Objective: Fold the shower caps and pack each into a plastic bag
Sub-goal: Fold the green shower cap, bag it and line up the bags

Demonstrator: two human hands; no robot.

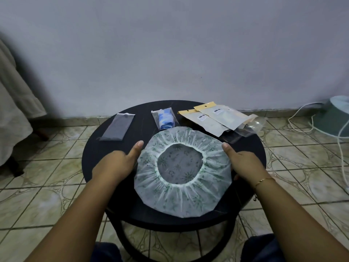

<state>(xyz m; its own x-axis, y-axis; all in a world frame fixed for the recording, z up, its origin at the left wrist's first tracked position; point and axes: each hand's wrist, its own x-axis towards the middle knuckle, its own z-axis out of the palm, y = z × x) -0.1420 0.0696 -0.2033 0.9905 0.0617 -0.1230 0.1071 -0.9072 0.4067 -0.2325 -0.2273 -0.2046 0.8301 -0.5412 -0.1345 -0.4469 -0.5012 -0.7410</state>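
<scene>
A white shower cap (181,197) with a green leaf print lies spread flat on the round black table (98,163), its elastic opening facing up. My left hand (117,163) holds the cap's left rim, thumb stretched out beside the edge and fingers hidden under the cap. My right hand (245,163) holds the right rim the same way, thumb against the edge. A clear plastic bag with a folded blue cap (165,120) lies behind the spread cap. Another flat clear bag with dark contents (117,126) lies at the back left.
Beige hang-tab packets (213,120) and loose clear bags (251,125) lie at the table's back right. Tiled floor surrounds the table. A pale fan base (336,118) with white cables (302,120) stands at right, and a hanging cloth (13,103) at left.
</scene>
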